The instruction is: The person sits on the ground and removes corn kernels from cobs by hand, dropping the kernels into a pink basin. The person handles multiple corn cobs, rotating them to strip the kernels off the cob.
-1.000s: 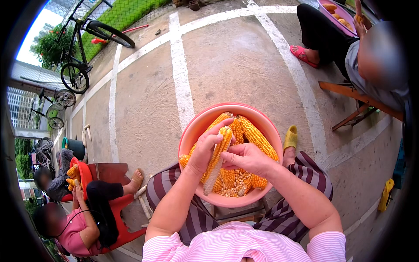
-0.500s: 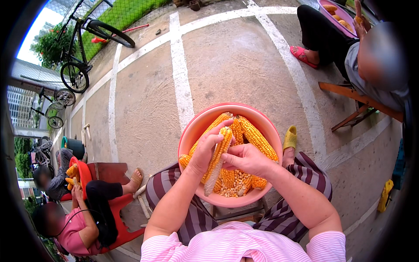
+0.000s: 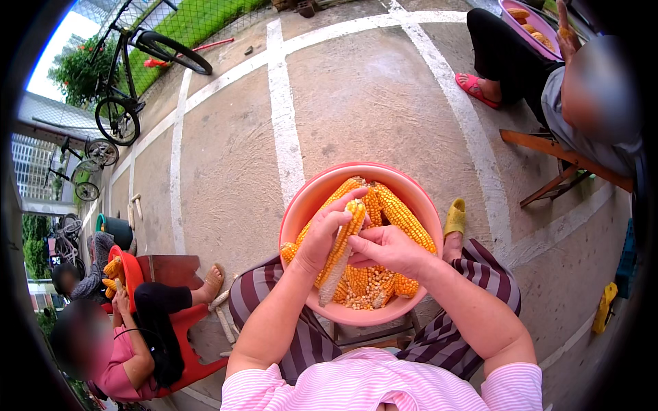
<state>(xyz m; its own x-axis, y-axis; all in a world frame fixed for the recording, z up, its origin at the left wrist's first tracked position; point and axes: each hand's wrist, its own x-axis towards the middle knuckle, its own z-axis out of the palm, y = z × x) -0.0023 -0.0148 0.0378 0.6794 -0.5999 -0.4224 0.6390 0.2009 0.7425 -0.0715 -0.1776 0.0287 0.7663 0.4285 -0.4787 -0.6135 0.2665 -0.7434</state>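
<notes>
Left hand [image 3: 321, 236] wrapped around a corn cob [image 3: 340, 248], fingers curled over its top, cob tilted with the upper end still yellow-kernelled and the lower end stripped pale. Right hand [image 3: 387, 248] closed on the same cob from the other side, thumb pressed to the kernel rows. Cob sits over a salmon-pink plastic basin [image 3: 301, 205] on the person's lap, striped trousers [image 3: 264, 305] under it. Basin holds more whole cobs [image 3: 401, 216] along the far side and loose kernels [image 3: 367, 296] at the bottom.

Around: concrete yard with white painted lines [image 3: 284, 130], yellow slipper [image 3: 454, 218] just beside the basin's right rim. Lower left, another person on a red stool [image 3: 195, 356] with a red basin of corn [image 3: 130, 270]. Upper right, a third person with a pink basin [image 3: 531, 24]. Bicycle [image 3: 133, 75] against green fence, upper left. No packages, labels or signs in view.
</notes>
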